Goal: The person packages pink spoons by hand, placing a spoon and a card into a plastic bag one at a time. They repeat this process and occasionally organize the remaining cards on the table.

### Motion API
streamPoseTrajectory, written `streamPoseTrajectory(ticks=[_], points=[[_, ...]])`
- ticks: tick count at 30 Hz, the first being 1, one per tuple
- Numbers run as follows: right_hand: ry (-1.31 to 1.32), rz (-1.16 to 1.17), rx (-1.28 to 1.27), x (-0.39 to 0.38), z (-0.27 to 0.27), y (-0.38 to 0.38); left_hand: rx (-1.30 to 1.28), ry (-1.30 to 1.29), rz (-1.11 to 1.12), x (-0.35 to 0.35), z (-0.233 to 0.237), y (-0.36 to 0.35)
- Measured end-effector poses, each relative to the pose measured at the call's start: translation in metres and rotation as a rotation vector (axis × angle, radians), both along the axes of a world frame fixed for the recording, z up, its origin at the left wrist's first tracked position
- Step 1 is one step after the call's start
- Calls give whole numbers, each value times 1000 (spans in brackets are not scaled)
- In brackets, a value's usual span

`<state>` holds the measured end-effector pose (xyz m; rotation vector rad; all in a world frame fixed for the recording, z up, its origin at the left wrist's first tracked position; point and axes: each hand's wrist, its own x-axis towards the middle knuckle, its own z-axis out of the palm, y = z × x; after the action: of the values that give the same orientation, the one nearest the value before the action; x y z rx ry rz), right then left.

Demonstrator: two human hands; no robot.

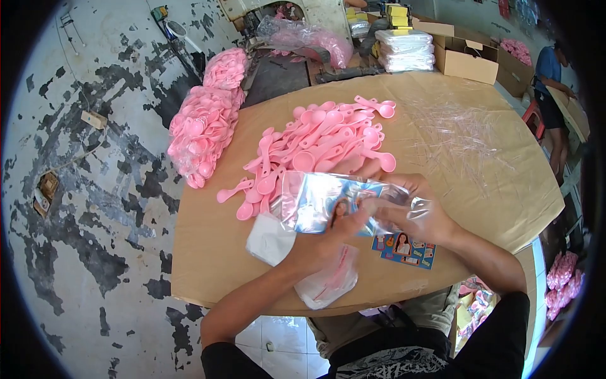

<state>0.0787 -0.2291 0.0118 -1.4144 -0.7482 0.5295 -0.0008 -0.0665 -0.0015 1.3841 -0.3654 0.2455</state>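
The left hand (328,246) pinches the lower edge of a clear sleeve (290,205) holding a blue printed card (322,196), while the right hand's (420,202) fingers bend around its right end, probably to steady it; blur hides whether they are inside. Pink spoons (328,136) lie just beyond, seemingly heaped for easy reach.

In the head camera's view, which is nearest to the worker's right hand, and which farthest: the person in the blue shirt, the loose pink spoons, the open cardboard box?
From the right hand:
1. Loose pink spoons, piled mid-table, just beyond it.
2. Open cardboard box, at the table's far edge.
3. Person in the blue shirt, beyond the table, far right.
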Motion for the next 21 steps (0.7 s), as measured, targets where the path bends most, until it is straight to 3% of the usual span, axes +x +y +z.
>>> streamPoseTrajectory(ticks=[4,5,7,9,12,16,17,20,21], points=[[-213,151,202,6,-15,3,27,-168,-62,-3,1,-3],[-204,165,157,12,-12,-1,105,-229,16,-4,1,5],[-278,214,134,28,0,-8,-112,-206,52,-2,4,20],[-395,147,-73,45,14,-16,-227,-205,125,4,9,31],[-1086,151,-392,70,3,-17,-220,-199,215,11,13,43],[-1085,94,-506,77,-38,3,-186,-124,172,14,6,51],[-1234,40,-453,80,-44,4,-186,-106,161,14,5,51],[-1439,16,-641,65,-26,-7,-186,-99,183,14,7,49],[-1326,-52,-618,65,-20,-11,-198,-97,178,14,8,49]])
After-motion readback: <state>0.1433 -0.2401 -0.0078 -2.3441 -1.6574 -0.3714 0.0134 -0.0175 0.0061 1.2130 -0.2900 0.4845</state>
